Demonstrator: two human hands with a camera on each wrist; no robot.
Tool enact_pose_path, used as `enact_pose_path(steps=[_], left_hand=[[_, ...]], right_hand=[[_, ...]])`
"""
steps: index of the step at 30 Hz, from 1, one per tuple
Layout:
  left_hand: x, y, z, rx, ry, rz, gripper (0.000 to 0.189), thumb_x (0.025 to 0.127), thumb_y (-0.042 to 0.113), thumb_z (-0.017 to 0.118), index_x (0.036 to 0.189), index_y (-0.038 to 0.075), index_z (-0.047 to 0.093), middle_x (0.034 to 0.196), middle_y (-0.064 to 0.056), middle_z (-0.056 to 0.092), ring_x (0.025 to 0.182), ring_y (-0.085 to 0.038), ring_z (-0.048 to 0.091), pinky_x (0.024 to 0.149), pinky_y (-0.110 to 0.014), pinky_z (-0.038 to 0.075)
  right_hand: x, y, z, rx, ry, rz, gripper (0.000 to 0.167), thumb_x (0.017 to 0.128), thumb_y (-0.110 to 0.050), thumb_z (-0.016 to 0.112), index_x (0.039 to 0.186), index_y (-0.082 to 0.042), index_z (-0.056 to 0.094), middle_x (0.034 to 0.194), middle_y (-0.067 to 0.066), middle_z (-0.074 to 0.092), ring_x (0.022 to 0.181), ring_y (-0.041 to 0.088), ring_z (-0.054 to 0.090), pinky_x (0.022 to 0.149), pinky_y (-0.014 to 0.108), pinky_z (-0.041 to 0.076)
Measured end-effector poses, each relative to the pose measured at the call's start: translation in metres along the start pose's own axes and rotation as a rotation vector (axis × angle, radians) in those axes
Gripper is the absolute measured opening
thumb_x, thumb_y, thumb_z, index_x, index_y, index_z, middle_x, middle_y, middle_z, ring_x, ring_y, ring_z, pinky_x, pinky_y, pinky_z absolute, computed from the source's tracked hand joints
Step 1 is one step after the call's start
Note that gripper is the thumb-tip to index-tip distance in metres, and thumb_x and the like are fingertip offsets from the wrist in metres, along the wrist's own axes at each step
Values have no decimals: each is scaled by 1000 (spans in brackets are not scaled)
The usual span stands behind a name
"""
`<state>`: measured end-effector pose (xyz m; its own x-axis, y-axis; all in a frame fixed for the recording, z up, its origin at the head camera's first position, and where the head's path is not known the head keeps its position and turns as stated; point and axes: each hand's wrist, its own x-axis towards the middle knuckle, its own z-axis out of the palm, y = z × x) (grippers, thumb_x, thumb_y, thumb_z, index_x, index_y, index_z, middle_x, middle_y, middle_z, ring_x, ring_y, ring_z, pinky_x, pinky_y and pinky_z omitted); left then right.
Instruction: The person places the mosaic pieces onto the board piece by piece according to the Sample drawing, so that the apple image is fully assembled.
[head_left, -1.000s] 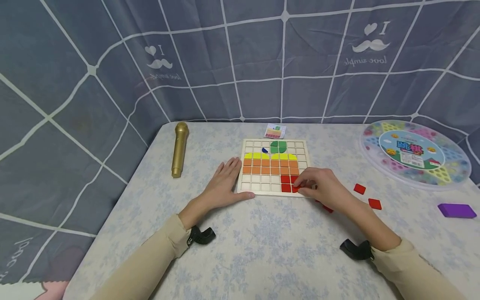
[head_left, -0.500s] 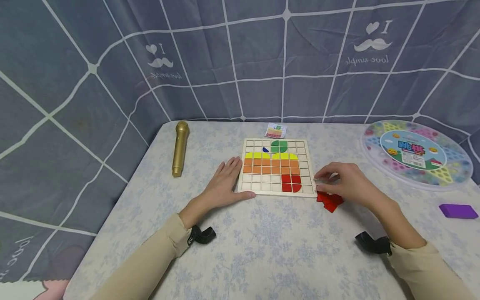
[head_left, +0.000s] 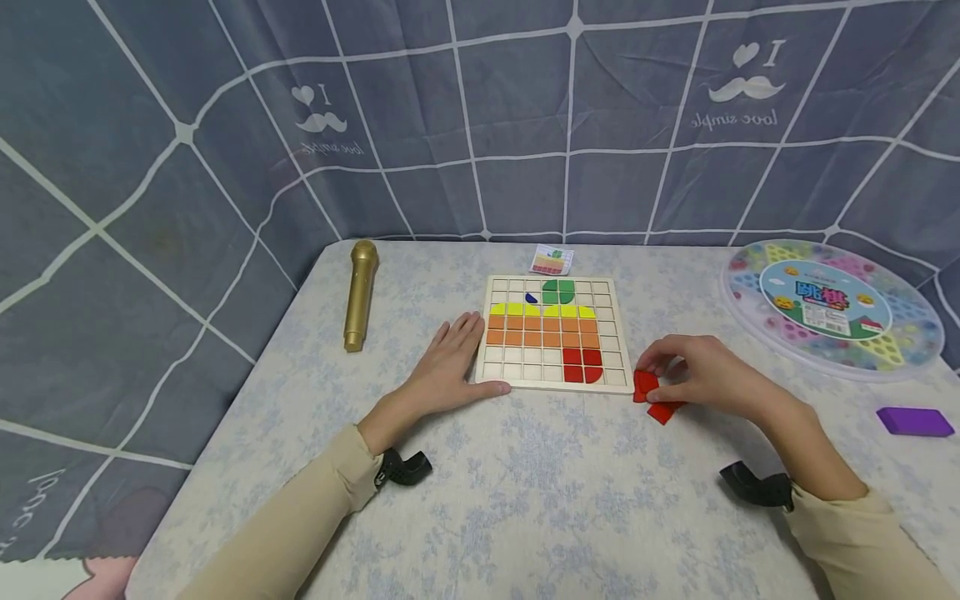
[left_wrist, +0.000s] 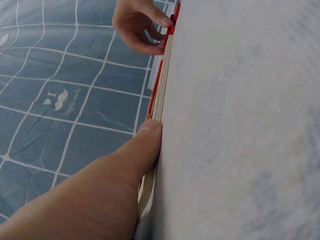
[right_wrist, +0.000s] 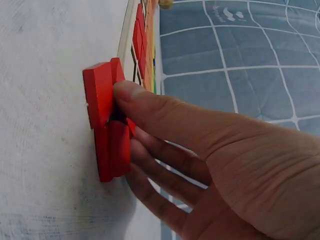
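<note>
My left hand [head_left: 450,362] lies flat at the left edge of a wooden grid board [head_left: 517,374], its thumb along the near edge. Green, blue, yellow, orange and red tiles fill part of the grid, with a small red group [head_left: 582,365] at the lower right. Just right of the board, my right hand [head_left: 701,371] has its thumb and curled fingers around a small heap of red tiles [head_left: 662,412]. In the right wrist view, the thumb presses on the red tiles [right_wrist: 102,95]; the fingertips are partly hidden behind them.
A picture card [head_left: 551,260] lies behind the board. On the left is a gold microphone [head_left: 361,296]. A round board-game case [head_left: 825,308] and a purple block [head_left: 915,422] lie to the right. A blue curtain [head_left: 525,108] hangs behind the table.
My right hand has left a rounded red tile in the board's lower right and moved right to the red tiles. Scattered ones are now heaped together. The left hand stays put.
</note>
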<state>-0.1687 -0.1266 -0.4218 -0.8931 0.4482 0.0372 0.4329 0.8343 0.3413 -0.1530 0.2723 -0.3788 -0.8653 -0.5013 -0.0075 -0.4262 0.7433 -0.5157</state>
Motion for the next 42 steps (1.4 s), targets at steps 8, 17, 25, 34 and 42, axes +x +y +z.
enact_pose_path(steps=[8, 17, 25, 34, 42], left_hand=[[1, -1, -2, 2, 13, 3, 119, 91, 69, 69, 168, -1, 12, 177, -17, 11, 165, -30, 6, 135, -50, 2], [2, -1, -1, -4, -1, 4, 118, 91, 70, 68, 168, 0, 11, 177, -16, 9, 166, -28, 4, 135, -48, 1], [1, -1, -1, 2, 2, 3, 119, 91, 69, 69, 168, -1, 12, 177, -17, 10, 166, -28, 4, 135, -49, 2], [-1, 0, -1, -3, 3, 0, 118, 91, 68, 70, 167, -2, 12, 177, -17, 10, 166, -29, 5, 135, -50, 2], [-2, 0, -1, -4, -5, -3, 119, 91, 69, 69, 168, -1, 11, 177, -16, 10, 166, -28, 5, 135, -50, 2]], right_hand=[[1, 4, -2, 21, 28, 7, 25, 85, -14, 89, 109, -14, 81, 97, -4, 74, 91, 15, 67, 80, 30, 62], [9, 0, 1, 13, 152, -76, 20, 85, -15, 89, 103, -17, 81, 88, -8, 74, 81, 11, 67, 74, 27, 61], [40, -25, 17, 28, 133, -118, 21, 87, -14, 87, 106, -11, 80, 93, -4, 76, 84, 12, 68, 80, 37, 62], [73, -58, 40, 15, 128, -137, 16, 87, -8, 87, 101, -6, 80, 85, -1, 74, 75, 12, 65, 72, 31, 59], [81, -68, 55, 37, 181, -173, 13, 86, -7, 88, 96, -6, 80, 88, 1, 75, 76, 11, 68, 72, 31, 60]])
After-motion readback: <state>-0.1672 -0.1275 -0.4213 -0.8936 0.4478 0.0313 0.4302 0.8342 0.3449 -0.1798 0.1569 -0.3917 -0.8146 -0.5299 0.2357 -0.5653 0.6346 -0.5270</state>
